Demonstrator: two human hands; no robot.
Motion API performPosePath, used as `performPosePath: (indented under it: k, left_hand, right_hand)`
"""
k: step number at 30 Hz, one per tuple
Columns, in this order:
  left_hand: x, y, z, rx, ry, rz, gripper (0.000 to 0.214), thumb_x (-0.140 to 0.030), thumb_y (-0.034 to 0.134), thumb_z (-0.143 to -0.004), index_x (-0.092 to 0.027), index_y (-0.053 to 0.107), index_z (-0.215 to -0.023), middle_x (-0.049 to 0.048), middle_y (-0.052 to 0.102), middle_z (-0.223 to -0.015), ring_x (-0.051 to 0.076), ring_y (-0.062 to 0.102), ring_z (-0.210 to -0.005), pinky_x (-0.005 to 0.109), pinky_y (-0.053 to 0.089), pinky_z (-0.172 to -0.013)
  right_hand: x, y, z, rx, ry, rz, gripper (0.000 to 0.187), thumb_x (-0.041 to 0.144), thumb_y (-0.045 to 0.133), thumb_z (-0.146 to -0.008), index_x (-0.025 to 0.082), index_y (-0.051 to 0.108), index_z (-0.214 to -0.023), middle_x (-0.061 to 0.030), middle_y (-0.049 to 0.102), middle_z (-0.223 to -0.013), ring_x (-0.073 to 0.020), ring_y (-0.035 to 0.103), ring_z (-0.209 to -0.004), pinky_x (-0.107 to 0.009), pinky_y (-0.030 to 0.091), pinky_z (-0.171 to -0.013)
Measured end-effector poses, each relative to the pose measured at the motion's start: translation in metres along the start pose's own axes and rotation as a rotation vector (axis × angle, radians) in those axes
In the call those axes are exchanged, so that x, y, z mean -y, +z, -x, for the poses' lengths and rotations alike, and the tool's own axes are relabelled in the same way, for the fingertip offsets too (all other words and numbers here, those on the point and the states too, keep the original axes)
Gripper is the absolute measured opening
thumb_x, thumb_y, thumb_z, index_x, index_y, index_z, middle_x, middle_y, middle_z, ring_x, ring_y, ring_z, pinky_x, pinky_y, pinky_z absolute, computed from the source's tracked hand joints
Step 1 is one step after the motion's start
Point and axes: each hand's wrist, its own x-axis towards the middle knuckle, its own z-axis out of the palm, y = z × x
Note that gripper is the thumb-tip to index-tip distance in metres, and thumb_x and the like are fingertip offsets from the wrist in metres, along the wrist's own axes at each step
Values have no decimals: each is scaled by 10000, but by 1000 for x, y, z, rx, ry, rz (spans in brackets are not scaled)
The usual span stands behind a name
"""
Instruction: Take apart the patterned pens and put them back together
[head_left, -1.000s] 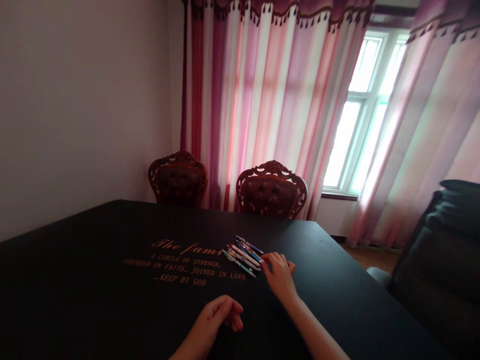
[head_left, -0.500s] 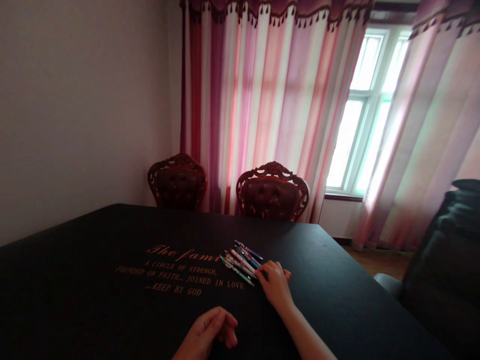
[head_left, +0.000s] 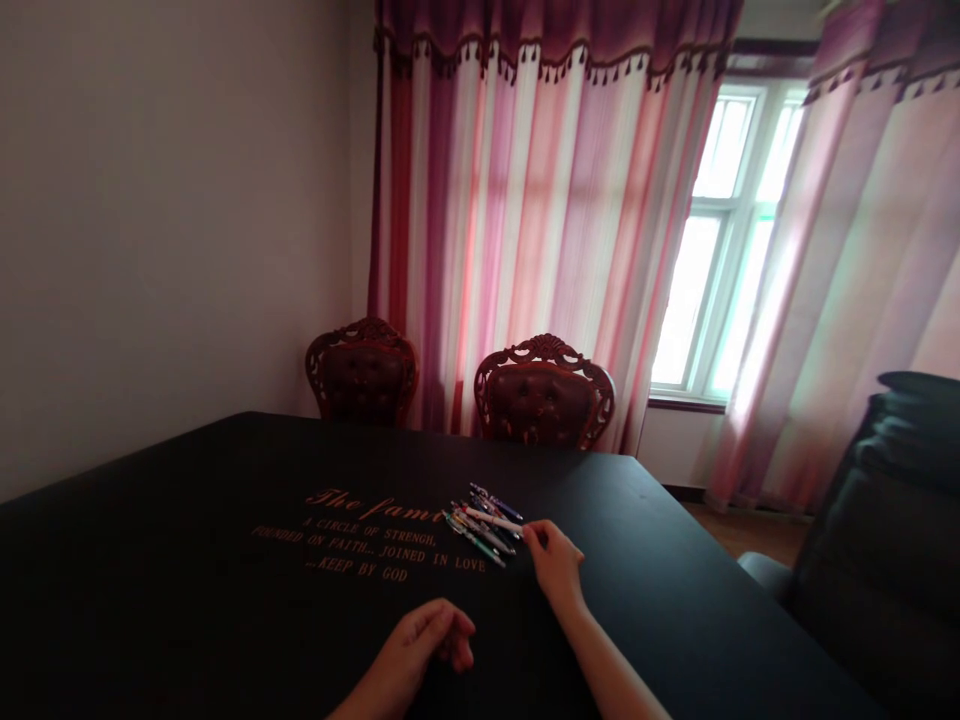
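Fingers (head_left: pixel 537 531) of the right hand (head_left: pixel 559 570) pinch one end of a white pen (head_left: pixel 493 519), over other pens (head_left: pixel 480 544) on the table (head_left: pixel 187 490). The left hand (head_left: pixel 429 636) curls loosely, holding nothing I see. A weak pinch could let the pen drop.

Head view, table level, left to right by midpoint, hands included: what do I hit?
Gold lettering → left hand → pile of pens → right hand → dark padded chair.
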Motion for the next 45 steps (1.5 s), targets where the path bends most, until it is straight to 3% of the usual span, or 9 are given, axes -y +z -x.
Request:
performPosePath:
  k: [5,9,13,17,20,25,30,37,45]
  left_hand:
    - [6,-2,-1,-13,24,20,508,-609,534,-843,-126,690,-849,55,677,-670,169,569,-639,292,392,-660]
    - [13,-5,-6,-85,53,89,518,-618,550,-829,-138,639,-1004,49,685,-689,159,570,-616,280,379,-626]
    - [21,-8,-9,-182,67,220,559,-585,603,-811,-182,524,-1191,39,684,-787,142,570,-594,271,394,-603]
    - [18,-8,-6,-177,99,159,428,-502,685,-784,-165,620,-1040,7,644,-720,124,547,-599,254,403,-623]
    - [5,-3,2,-158,85,39,314,-441,716,-774,-152,676,-890,1,632,-694,126,536,-623,240,401,-629]
    - [-15,7,12,-168,42,-68,267,-405,726,-763,-163,698,-874,12,665,-754,149,567,-682,251,430,-676]
    - [-22,13,16,-154,12,-106,245,-375,743,-745,-161,704,-857,-1,654,-716,156,586,-698,256,441,-703]
    - [-23,13,17,-147,34,-146,221,-362,693,-800,-161,680,-891,0,654,-744,153,587,-720,252,440,-726]
    - [-7,13,13,-149,61,-312,391,-512,510,-888,-177,522,-687,-38,521,-596,118,466,-539,227,361,-541]
  right_hand:
    - [13,-18,1,-71,60,-239,441,543,444,-851,163,668,-859,-87,736,-822,-243,652,-769,-324,450,-717]
    - [26,-35,26,-35,65,-377,418,559,526,-810,161,656,-795,-78,723,-763,-226,635,-742,-305,467,-717]
    - [26,-50,71,210,118,-550,338,505,590,-824,184,633,-730,-38,687,-707,-193,593,-721,-279,436,-721]
    - [21,-59,103,408,177,-618,332,511,605,-831,194,598,-733,-23,670,-668,-172,554,-668,-270,412,-677]
    - [20,-64,112,418,193,-596,322,502,603,-842,194,585,-750,-19,665,-677,-162,543,-662,-261,398,-655]
    - [21,-70,114,426,166,-556,347,521,496,-906,190,594,-873,-6,633,-670,-145,515,-605,-253,385,-593]
    - [20,-70,119,456,98,-460,368,518,473,-920,189,589,-805,0,598,-658,-148,530,-624,-254,404,-615]
    - [22,-68,124,455,60,-322,423,526,440,-929,184,606,-744,7,577,-606,-138,515,-579,-243,375,-573]
    - [22,-70,126,465,50,-232,448,519,440,-924,184,560,-652,33,495,-541,-118,442,-530,-235,320,-538]
